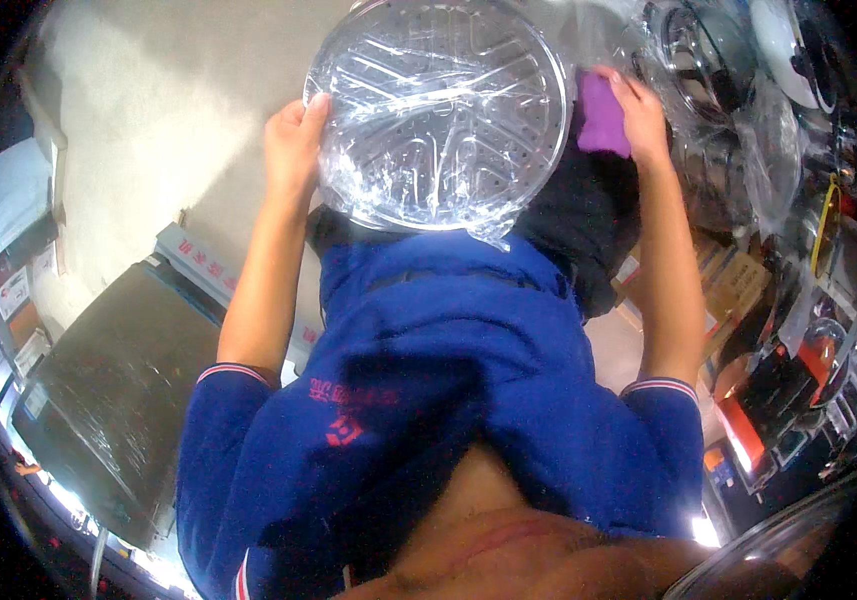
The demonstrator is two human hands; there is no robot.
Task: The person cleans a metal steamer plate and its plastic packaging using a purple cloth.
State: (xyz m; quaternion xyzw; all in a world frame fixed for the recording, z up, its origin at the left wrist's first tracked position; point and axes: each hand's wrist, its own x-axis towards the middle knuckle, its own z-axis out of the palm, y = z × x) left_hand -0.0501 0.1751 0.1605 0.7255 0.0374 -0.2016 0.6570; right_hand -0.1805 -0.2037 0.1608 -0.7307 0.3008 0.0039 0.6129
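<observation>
A round metal steamer tray (439, 161) with small holes and raised ribs lies in front of my lap, wrapped in clear plastic film. The thumb of my left hand (297, 142) presses on the tray's left rim, with the fingers curled underneath. Off the tray's right side, my right hand (642, 124) grips a folded purple cloth (602, 116). A small gap shows between the cloth and the rim. Loose film bunches up at the tray's near edge (496, 234).
Pot lids (706, 60) and plastic-wrapped cookware crowd the right side. A cardboard box (732, 281) stands below them. To my left is a large dark film-covered box or panel (128, 390) beside a grey carton (199, 255) bearing writing. Pale floor (143, 127) stretches ahead.
</observation>
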